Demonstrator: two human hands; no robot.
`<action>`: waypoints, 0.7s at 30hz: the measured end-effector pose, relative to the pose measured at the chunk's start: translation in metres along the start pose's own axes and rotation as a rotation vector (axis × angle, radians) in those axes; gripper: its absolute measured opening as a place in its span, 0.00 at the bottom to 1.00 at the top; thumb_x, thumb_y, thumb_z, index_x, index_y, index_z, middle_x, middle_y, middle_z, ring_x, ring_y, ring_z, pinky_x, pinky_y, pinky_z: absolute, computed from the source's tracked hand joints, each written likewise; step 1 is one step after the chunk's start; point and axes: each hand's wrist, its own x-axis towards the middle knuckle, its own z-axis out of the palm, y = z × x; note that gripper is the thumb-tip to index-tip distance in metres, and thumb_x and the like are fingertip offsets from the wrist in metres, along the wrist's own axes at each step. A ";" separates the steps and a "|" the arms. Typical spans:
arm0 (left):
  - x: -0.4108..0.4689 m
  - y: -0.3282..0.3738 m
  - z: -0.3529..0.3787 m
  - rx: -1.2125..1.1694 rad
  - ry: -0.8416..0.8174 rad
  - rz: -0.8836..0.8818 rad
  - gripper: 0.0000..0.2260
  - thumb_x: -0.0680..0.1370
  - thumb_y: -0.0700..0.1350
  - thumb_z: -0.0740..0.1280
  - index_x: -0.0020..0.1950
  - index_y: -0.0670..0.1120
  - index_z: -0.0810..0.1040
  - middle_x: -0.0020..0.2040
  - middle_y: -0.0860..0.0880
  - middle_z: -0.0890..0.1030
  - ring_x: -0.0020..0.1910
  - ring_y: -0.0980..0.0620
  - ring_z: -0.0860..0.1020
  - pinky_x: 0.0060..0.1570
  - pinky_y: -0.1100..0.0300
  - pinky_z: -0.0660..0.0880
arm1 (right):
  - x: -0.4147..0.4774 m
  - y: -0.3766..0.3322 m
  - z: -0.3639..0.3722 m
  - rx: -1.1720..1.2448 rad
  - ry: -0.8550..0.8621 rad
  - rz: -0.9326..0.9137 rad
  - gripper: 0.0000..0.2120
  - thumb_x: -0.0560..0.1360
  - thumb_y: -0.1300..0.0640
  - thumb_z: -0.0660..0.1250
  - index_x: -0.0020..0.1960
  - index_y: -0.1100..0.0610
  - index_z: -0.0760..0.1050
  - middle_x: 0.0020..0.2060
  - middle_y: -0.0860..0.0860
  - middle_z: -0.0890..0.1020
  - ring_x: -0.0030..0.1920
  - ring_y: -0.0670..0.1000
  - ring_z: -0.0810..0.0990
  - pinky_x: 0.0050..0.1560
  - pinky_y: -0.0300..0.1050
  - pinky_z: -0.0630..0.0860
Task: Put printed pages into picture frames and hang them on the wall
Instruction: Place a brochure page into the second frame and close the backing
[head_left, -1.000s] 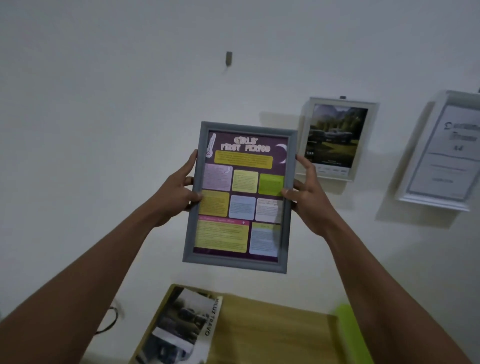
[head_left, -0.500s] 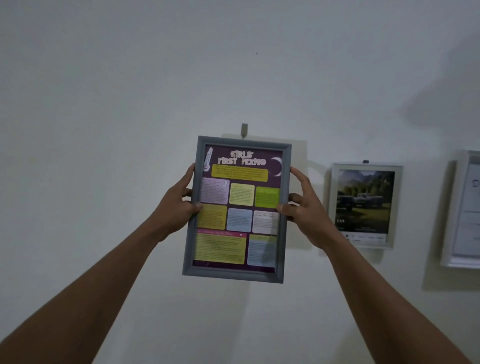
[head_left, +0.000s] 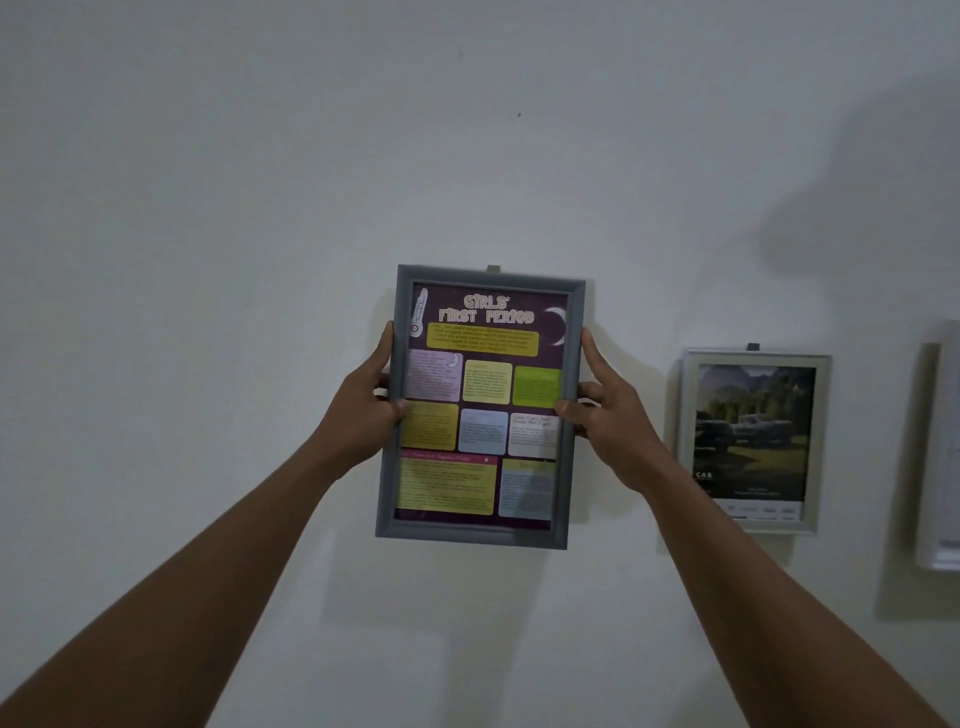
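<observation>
A grey picture frame (head_left: 480, 538) with a purple printed page (head_left: 480, 405) of coloured text boxes is held upright against the white wall. My left hand (head_left: 361, 415) grips its left edge and my right hand (head_left: 608, 421) grips its right edge, thumbs on the front. The tip of a small wall hook (head_left: 493, 268) shows just above the frame's top edge; the rest of the hook is hidden behind the frame.
To the right hangs a light frame (head_left: 821, 441) with a car photo, on its own hook (head_left: 752, 346). A third white frame (head_left: 940, 457) is cut off at the right edge. The white wall (head_left: 208, 260) fills the rest.
Both hands have raised the grey frame up the wall until its top edge covers most of the hook. The view has tilted up, so the wooden table and magazine are out of sight.
</observation>
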 end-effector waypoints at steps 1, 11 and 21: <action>0.000 -0.003 0.001 0.007 0.002 0.005 0.38 0.79 0.35 0.64 0.78 0.63 0.47 0.61 0.49 0.73 0.58 0.49 0.75 0.44 0.63 0.79 | 0.000 0.004 0.001 -0.006 0.004 -0.001 0.40 0.80 0.65 0.65 0.79 0.36 0.49 0.52 0.51 0.83 0.55 0.53 0.82 0.55 0.53 0.81; -0.002 -0.020 0.010 0.132 0.036 0.050 0.39 0.79 0.39 0.65 0.78 0.63 0.44 0.57 0.53 0.74 0.52 0.55 0.75 0.44 0.67 0.78 | 0.004 0.020 0.008 -0.100 0.029 -0.007 0.40 0.80 0.65 0.63 0.79 0.38 0.45 0.52 0.46 0.82 0.52 0.46 0.82 0.46 0.36 0.79; -0.001 -0.029 0.025 0.280 0.164 0.077 0.42 0.77 0.40 0.67 0.78 0.60 0.42 0.57 0.48 0.75 0.51 0.53 0.74 0.44 0.66 0.74 | 0.013 0.025 0.008 -0.374 0.126 -0.087 0.44 0.79 0.62 0.66 0.78 0.36 0.42 0.54 0.51 0.78 0.52 0.48 0.81 0.40 0.32 0.77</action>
